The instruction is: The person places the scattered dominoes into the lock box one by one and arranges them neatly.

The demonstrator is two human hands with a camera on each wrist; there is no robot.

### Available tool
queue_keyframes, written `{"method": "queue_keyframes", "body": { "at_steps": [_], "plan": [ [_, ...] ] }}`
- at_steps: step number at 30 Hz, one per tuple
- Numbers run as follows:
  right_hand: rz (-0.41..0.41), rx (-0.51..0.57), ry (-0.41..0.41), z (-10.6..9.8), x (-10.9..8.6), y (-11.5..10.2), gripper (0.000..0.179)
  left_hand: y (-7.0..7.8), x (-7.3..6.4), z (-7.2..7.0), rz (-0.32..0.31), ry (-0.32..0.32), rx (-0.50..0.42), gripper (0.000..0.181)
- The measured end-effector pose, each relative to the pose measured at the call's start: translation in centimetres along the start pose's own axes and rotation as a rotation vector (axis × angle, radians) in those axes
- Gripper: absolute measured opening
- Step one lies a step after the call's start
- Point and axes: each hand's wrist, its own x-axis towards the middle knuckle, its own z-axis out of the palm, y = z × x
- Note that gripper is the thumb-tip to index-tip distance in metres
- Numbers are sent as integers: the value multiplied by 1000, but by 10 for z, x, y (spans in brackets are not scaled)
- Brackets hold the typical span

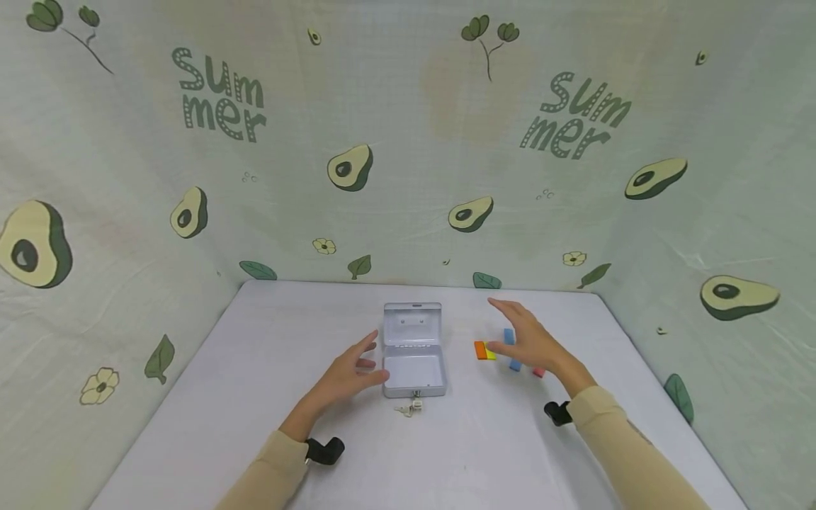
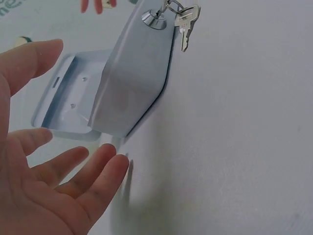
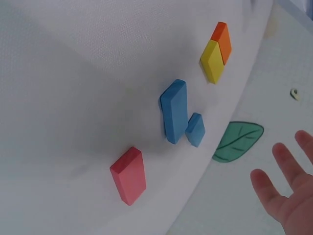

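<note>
A pale grey metal cash box (image 1: 414,372) stands on the table with its lid (image 1: 412,324) raised and nothing seen inside. Keys (image 1: 406,409) hang from the lock (image 2: 154,19) on its front. My left hand (image 1: 349,372) is at the box's left side, fingers spread and holding nothing. Over the coloured blocks hovers my right hand (image 1: 532,343), its fingers extended and bare. Below it lie an orange block (image 3: 222,41), a yellow block (image 3: 212,61) against it, a larger blue block (image 3: 175,111), a smaller blue block (image 3: 195,129) and a red block (image 3: 129,176).
A white cloth covers the table (image 1: 465,453). Behind and at both sides hangs a pale curtain (image 1: 408,106) printed with avocados and leaves. Black wrist cameras (image 1: 325,450) sit at both cuffs.
</note>
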Motion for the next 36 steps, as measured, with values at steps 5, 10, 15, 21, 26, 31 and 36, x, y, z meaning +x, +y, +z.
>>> {"method": "queue_keyframes", "body": {
  "at_steps": [5,10,15,21,26,31,36],
  "plan": [
    [-6,20,-17,5,4,3,91,-2,2,5,14,-37,-46,95],
    [-5,51,-35,11,6,4,88,-5,3,7,53,-91,-72,96],
    [1,50,-56,16,9,2,85,-10,3,8,43,-112,-84,98],
    [26,30,-78,23,11,4,80,-18,6,8,40,-130,-120,99],
    [46,50,-115,27,11,7,78,-18,8,7,40,-133,-108,99],
    [67,37,-139,31,12,10,73,-17,9,8,28,-116,-86,97],
    [68,12,-159,34,13,11,69,-18,11,6,13,-116,-72,96]
  ]
}}
